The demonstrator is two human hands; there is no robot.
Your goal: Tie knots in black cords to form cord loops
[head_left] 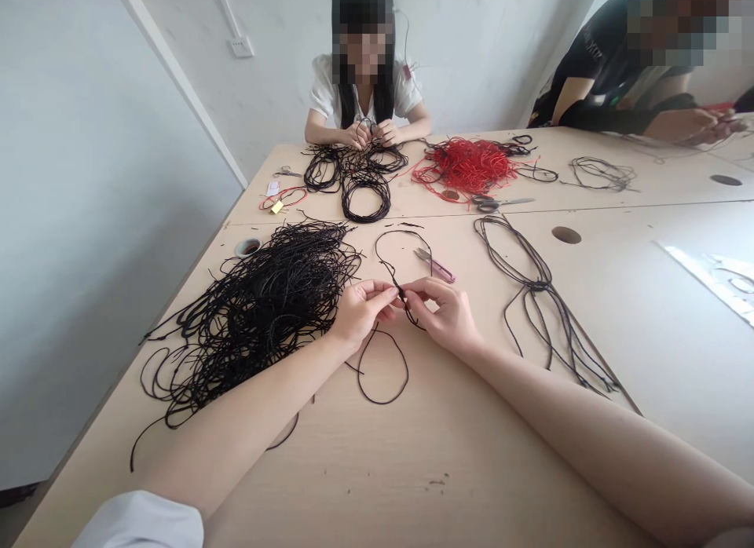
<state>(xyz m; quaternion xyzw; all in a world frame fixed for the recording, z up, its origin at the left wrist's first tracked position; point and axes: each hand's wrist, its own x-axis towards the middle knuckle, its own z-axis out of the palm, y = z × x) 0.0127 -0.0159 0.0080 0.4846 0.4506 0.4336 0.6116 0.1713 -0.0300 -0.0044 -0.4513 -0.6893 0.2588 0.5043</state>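
Note:
A thin black cord (406,366) runs between my two hands, with a loop above them and another lying on the table below. My left hand (366,308) pinches it between thumb and forefinger. Close beside it, my right hand (441,312) grips the same cord at a dark knotted spot (401,294). The fingertips hide part of the knot. Just beyond my right hand lies a small pair of thread snips (437,267) with a pinkish handle. A large tangled pile of black cords (276,297) spreads to the left of my left hand.
A tied bundle of black cords (539,285) lies on the right. Across the table (377,469), a person in white handles black cord coils (366,199) near a red cord pile (471,167) and scissors (498,204). Another person sits far right. Round holes (566,235) pierce the tabletop.

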